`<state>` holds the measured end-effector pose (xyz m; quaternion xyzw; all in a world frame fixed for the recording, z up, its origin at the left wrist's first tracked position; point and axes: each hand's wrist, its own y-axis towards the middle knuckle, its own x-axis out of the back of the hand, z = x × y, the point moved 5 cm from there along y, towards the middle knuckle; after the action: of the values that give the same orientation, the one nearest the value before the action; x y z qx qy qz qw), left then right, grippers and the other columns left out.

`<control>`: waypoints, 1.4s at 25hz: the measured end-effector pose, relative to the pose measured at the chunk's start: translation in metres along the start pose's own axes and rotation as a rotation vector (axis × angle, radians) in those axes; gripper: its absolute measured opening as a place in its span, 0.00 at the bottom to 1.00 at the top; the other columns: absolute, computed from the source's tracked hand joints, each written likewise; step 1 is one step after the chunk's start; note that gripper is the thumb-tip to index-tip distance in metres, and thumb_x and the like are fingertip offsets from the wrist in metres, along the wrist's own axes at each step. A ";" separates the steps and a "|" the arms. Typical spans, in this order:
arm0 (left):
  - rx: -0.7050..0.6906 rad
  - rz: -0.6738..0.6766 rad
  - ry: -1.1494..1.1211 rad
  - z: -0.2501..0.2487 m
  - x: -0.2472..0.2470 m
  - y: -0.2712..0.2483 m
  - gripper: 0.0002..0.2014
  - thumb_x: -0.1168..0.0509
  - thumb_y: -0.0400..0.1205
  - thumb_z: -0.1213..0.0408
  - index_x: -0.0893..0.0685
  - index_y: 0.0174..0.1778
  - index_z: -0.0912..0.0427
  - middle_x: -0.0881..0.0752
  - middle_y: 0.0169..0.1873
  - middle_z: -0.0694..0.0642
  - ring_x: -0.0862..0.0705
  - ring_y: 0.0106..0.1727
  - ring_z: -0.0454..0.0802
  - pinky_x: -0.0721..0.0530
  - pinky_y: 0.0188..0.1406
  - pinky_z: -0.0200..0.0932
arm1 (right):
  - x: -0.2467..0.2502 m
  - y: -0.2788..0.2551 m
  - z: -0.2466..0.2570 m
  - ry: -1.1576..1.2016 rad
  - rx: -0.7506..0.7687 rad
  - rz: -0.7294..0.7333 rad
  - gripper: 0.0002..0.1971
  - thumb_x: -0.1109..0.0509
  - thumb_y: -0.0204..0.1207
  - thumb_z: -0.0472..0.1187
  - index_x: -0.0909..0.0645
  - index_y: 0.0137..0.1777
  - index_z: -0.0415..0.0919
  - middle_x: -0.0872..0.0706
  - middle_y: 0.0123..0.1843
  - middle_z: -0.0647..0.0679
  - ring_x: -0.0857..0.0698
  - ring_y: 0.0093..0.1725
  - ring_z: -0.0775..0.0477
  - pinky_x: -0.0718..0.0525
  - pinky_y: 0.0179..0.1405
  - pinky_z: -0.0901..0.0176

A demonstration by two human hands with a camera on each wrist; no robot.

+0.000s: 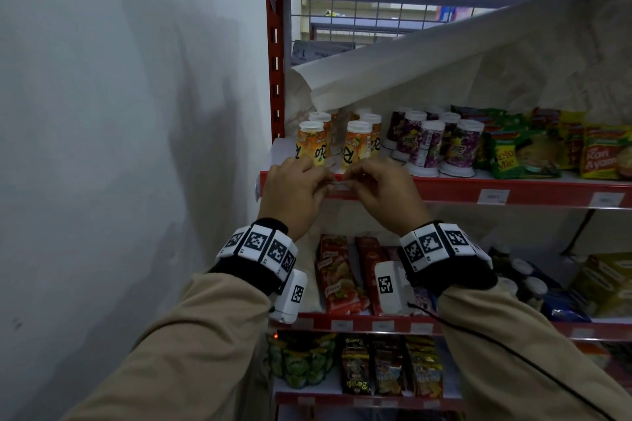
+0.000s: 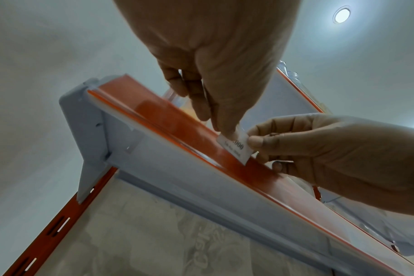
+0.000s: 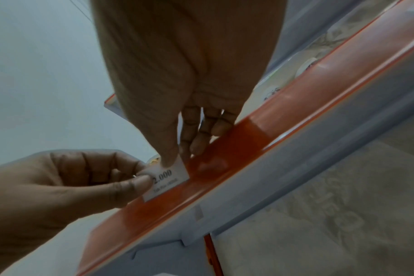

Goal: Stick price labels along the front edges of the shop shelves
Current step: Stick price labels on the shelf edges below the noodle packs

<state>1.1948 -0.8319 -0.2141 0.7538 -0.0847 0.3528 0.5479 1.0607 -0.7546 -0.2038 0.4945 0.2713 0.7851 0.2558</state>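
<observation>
Price label (image 2: pixel 235 147) lay against red front strip (image 2: pixel 177 121) of upper shelf, near left end. Left hand (image 1: pixel 294 193) and right hand (image 1: pixel 379 193) each pinched one end. Judged: thin, light, floppy paper; best held by edges.

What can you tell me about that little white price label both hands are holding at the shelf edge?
The price label is a small white rectangle, seemingly paper, with dark print ending in "000" above a smaller, unreadable line. It lies against the red front strip of the shelf holding orange bottles. The left hand pinches one end, the right hand the other.
</observation>
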 end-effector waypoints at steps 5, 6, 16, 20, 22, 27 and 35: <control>0.002 -0.009 0.003 0.003 0.001 0.002 0.07 0.28 0.77 0.56 0.10 0.45 0.54 0.18 0.40 0.52 0.20 0.44 0.55 0.35 0.44 0.45 | 0.003 0.005 -0.001 -0.178 -0.017 0.140 0.06 0.26 0.72 0.35 0.14 0.48 0.40 0.20 0.44 0.48 0.21 0.49 0.46 0.28 0.45 0.59; 0.005 0.008 0.008 0.005 0.000 0.003 0.08 0.28 0.77 0.55 0.09 0.45 0.54 0.18 0.41 0.53 0.21 0.45 0.55 0.35 0.44 0.45 | 0.002 0.005 -0.001 -0.189 -0.024 0.150 0.05 0.26 0.72 0.36 0.14 0.48 0.41 0.21 0.44 0.48 0.22 0.49 0.46 0.29 0.45 0.59; 0.023 0.102 0.034 0.014 -0.003 0.003 0.06 0.32 0.79 0.52 0.13 0.45 0.49 0.17 0.43 0.48 0.20 0.49 0.52 0.34 0.48 0.47 | 0.000 0.005 -0.002 -0.234 -0.048 0.158 0.05 0.26 0.74 0.38 0.15 0.48 0.41 0.24 0.44 0.50 0.25 0.50 0.49 0.32 0.46 0.60; 0.019 0.097 0.117 0.012 -0.003 0.005 0.06 0.32 0.79 0.52 0.13 0.46 0.47 0.17 0.44 0.48 0.20 0.49 0.51 0.42 0.48 0.44 | -0.002 0.004 -0.004 -0.249 -0.042 0.150 0.04 0.27 0.75 0.38 0.14 0.47 0.40 0.26 0.44 0.50 0.24 0.52 0.45 0.35 0.47 0.61; 0.010 0.094 0.169 0.009 -0.001 0.005 0.06 0.32 0.79 0.51 0.12 0.46 0.46 0.16 0.44 0.47 0.20 0.48 0.51 0.44 0.48 0.44 | -0.003 0.004 -0.004 -0.262 -0.041 0.153 0.04 0.28 0.75 0.39 0.15 0.48 0.41 0.25 0.45 0.50 0.24 0.53 0.44 0.35 0.47 0.60; 0.027 0.104 0.180 0.005 0.006 0.007 0.08 0.32 0.78 0.51 0.17 0.50 0.46 0.13 0.47 0.45 0.18 0.49 0.50 0.41 0.51 0.46 | 0.002 0.000 -0.004 -0.226 -0.039 0.136 0.09 0.26 0.72 0.34 0.18 0.51 0.41 0.19 0.49 0.46 0.23 0.53 0.44 0.25 0.50 0.54; -0.017 0.187 0.255 -0.020 0.012 0.020 0.11 0.34 0.77 0.46 0.16 0.49 0.46 0.17 0.50 0.48 0.24 0.58 0.52 0.35 0.61 0.53 | 0.047 -0.017 -0.031 -0.445 -0.102 0.118 0.11 0.24 0.71 0.40 0.18 0.52 0.44 0.18 0.54 0.44 0.25 0.57 0.40 0.24 0.56 0.47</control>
<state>1.1848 -0.8191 -0.1878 0.6870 -0.0871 0.4944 0.5254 1.0170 -0.7164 -0.1968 0.6567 0.1392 0.6831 0.2876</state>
